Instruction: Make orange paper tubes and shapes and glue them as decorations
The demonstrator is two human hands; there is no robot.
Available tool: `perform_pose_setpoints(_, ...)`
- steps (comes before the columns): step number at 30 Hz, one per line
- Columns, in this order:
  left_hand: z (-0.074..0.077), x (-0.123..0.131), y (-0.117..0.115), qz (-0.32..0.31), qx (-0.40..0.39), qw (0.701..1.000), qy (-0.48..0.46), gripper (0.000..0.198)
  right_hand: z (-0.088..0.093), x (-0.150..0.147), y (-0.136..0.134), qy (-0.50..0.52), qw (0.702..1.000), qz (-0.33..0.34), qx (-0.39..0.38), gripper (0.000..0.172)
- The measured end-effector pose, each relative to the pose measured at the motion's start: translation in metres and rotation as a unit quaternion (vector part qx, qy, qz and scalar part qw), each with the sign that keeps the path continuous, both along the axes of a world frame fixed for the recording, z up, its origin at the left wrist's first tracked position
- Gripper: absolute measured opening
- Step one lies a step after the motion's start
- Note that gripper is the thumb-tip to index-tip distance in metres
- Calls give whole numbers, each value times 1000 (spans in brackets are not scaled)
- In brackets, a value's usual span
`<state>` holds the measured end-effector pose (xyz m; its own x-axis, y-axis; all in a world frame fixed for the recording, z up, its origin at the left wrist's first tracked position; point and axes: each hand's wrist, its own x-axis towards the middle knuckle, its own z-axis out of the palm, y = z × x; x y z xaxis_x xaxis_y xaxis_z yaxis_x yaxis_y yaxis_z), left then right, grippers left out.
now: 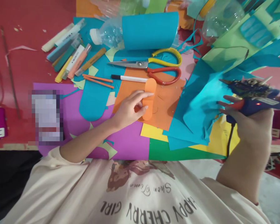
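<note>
My left hand (133,107) rests on the orange sheet (169,102), thumb and fingertips at a rounded orange paper strip (149,88) with a crease across its middle. Those fingers are curved, the thumb apart from the index finger. Over at the right, my right hand (249,119) is wrapped round a dark blue glue gun (254,105) with a small red light and a cord hanging down. Just above the strip lie a white pen (133,78) with a black end and scissors (142,64) with yellow and red handles.
A bottle (109,32) wrapped in blue paper lies at the top. Markers (70,53) are bunched at the upper left, a phone (48,115) below them. Blue sheets (191,102) and green paper (231,46) cover the right side. A clear bottle (220,21) stands behind.
</note>
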<state>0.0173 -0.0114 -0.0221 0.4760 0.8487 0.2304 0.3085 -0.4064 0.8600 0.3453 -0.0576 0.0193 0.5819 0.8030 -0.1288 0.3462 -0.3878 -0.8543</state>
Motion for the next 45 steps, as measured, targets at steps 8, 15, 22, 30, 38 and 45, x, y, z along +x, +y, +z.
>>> perform_pose_setpoints(8,0,0,0,4,10,1000,2,28,21,-4,-2,71,997,-6,7,18)
perform_pose_setpoints(15,0,0,0,5,0,1000,16,27,33,-8,-1,82,996,31,-22,19)
perform_pose_setpoints(22,0,0,0,10,-2,1000,7,32,31,-36,-9,41,999,17,20,17)
perform_pose_setpoints(30,-4,-1,-2,21,-23,999,-22,45,24,-74,-9,257,956,128,-61,10)
perform_pose_setpoints(38,-8,-2,-1,25,-21,999,-24,46,13,-90,3,309,918,244,-51,15)
perform_pose_setpoints(45,-16,-9,10,20,2,1000,-22,53,4,-102,35,361,893,265,-49,13)
